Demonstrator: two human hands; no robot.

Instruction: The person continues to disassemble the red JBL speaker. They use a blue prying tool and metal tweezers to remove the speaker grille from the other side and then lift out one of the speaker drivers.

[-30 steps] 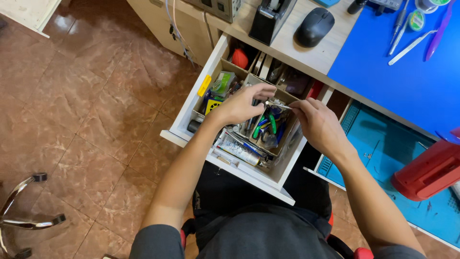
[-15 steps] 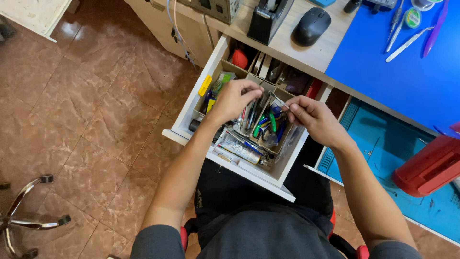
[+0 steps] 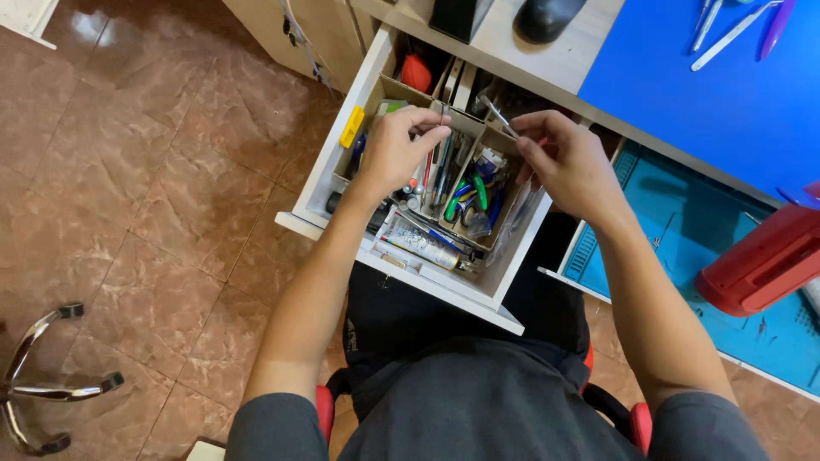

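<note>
A white drawer stands open in front of me, fitted with a cardboard divider packed with several small tools, pens and green-handled pliers. My left hand reaches into the divider's left part, its fingertips pinching the top of a thin upright tool. My right hand hovers over the right part and grips a thin metal tweezer-like tool between thumb and fingers. A tube lies along the drawer's front. A yellow piece and a red item sit farther back.
Above the drawer a wooden desk carries a blue mat, a black mouse and some pens. A teal cutting mat and a red plastic object lie at right. A chrome chair base stands on the brown tiled floor.
Both hands have shifted toward the back of the divider. My right hand now holds a thin metal tool lifted out of the compartments, while my left fingers have closed on another thin tool.
</note>
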